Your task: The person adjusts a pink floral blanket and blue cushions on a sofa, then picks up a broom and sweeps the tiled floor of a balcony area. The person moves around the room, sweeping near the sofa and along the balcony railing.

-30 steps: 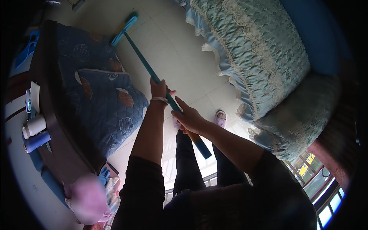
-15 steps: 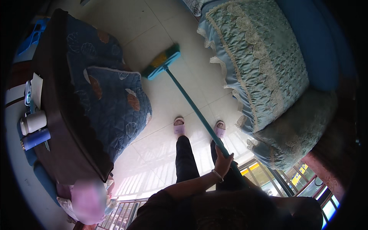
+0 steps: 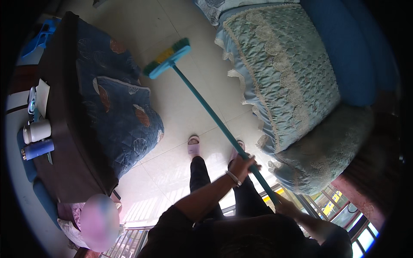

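A broom with a teal handle [image 3: 206,105] slants from my body across to the far left. Its light blue head [image 3: 170,61], with green and yellow bristles, is on the pale tiled floor [image 3: 195,92] between the table and the sofa. My left hand [image 3: 241,167], a bracelet at its wrist, is wrapped round the handle partway up. Closer to my body, my right hand [image 3: 286,206] grips the handle near its upper end; some of its fingers are hidden.
On the left, a dark table [image 3: 64,142] carries a hanging blue quilted cover [image 3: 124,112], a white jar [image 3: 38,131] and a blue cylinder [image 3: 38,149]. A sofa with a green lace-trimmed cover [image 3: 297,73] stands right. A blurred pink shape [image 3: 101,223] is lower left.
The broom head has moved farther away and to the left. My left hand has gone slightly forward with the handle. My right hand, mostly hidden before, now shows. The view has shifted a little.
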{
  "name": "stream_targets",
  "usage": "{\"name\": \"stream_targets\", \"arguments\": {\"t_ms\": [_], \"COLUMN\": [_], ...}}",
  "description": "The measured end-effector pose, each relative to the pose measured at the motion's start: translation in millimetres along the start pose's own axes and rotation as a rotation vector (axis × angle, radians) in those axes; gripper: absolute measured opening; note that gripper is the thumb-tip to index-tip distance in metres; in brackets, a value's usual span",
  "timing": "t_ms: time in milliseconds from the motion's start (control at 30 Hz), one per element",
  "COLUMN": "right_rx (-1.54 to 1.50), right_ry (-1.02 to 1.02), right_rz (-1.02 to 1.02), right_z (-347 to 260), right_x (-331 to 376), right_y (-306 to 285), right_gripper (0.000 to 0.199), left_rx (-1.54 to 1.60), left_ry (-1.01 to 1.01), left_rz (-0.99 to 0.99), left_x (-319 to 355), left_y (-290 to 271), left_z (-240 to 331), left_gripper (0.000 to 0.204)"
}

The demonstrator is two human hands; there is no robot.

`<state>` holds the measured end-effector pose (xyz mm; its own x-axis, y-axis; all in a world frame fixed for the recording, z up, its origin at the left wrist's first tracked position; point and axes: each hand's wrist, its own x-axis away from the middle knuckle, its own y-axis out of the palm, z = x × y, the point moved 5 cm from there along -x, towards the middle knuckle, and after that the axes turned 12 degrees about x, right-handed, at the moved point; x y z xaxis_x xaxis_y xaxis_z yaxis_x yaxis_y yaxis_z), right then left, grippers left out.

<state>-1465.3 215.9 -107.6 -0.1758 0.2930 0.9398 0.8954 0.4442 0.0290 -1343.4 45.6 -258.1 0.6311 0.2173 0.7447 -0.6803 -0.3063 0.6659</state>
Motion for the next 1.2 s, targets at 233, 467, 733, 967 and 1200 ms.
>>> {"name": "stream_targets", "arguments": {"t_ms": [233, 467, 733, 967, 1200], "right_rx": [0.104, -0.328, 0.128, 0.174, 0.06], "right_ry": [-0.066, -0.247, -0.01, -0.252, -0.547], "right_rz": [0.161, -0.001, 0.035, 0.114, 0.436], "right_z": [63, -129, -23, 15, -158], "right_x": [11, -138, -31, -29, -197], "right_y": [9, -24, -45, -4, 9], "right_gripper": [0.059, 0.047, 0.043, 0.061, 0.043], "left_rx": [-0.054, -0.251, -0.163, -0.254, -0.465], "left_ry": [-0.084, 0.51, 0.316, 0.121, 0.462], "left_rz": [0.1, 0.43, 0.287, 0.215, 0.382], "left_x": [-21, -64, -2, -13, -8], "left_y": [-7, -34, 15, -44, -58], "left_z": [-76, 141, -16, -65, 137], "left_gripper": [0.018, 0.028, 0.021, 0.019, 0.038]}}
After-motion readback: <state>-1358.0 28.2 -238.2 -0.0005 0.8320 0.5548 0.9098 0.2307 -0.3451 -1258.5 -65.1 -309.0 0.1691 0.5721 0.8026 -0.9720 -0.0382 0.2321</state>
